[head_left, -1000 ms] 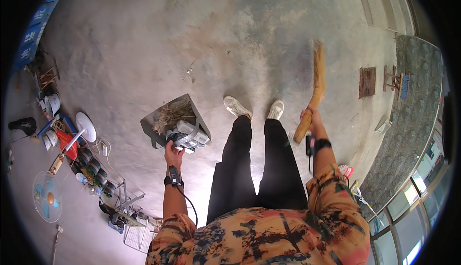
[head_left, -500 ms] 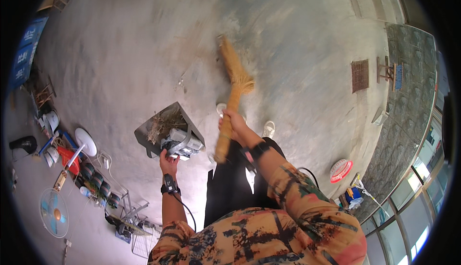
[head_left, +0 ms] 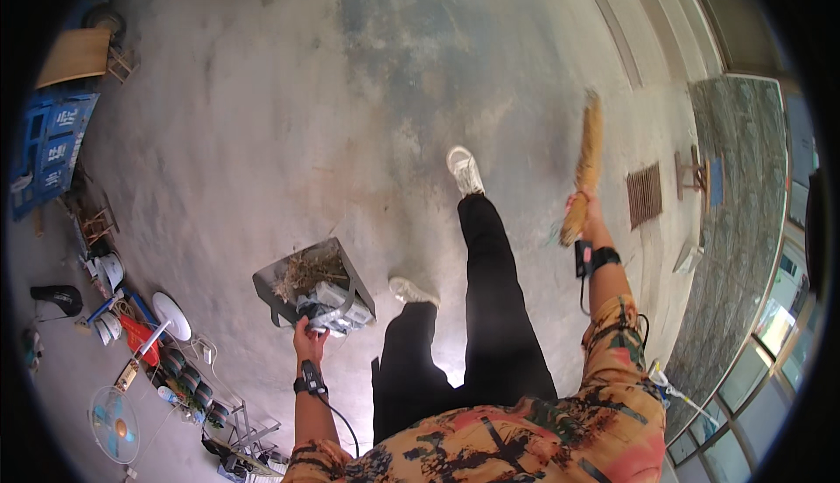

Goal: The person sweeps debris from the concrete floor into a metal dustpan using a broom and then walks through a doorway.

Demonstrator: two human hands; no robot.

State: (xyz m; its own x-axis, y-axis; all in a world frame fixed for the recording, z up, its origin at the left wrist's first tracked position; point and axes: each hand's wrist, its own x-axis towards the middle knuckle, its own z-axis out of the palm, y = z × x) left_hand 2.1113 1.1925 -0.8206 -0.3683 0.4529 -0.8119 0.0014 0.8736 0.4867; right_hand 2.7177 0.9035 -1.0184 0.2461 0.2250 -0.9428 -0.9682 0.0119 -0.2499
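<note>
Your left hand [head_left: 308, 340] is closed round the handle of the grey dustpan [head_left: 306, 286], holding it out low beside your left leg. Just past your fingers the pan is loaded: dry straw and twigs [head_left: 306, 269] at the far end, crumpled pale wrappers [head_left: 337, 301] piled nearer the handle. So a fair share of the collecting looks done.

Over on the other side, your right hand [head_left: 588, 218] is wrapped tight round the neck of the straw broom [head_left: 586, 164], bristles pointing up and away from the grip, lifted off the ground, nothing being swept right now. Beyond the bristle tips sits a rusty floor drain grate [head_left: 645, 194].

Out ahead of both grips, the concrete floor [head_left: 367, 89] reads stained and dusty, though I can't make out loose debris on it. By my judgement, what's left is whatever patches remain and emptying that full pan. You're mid-stride, right shoe [head_left: 465, 171] leading.
</note>
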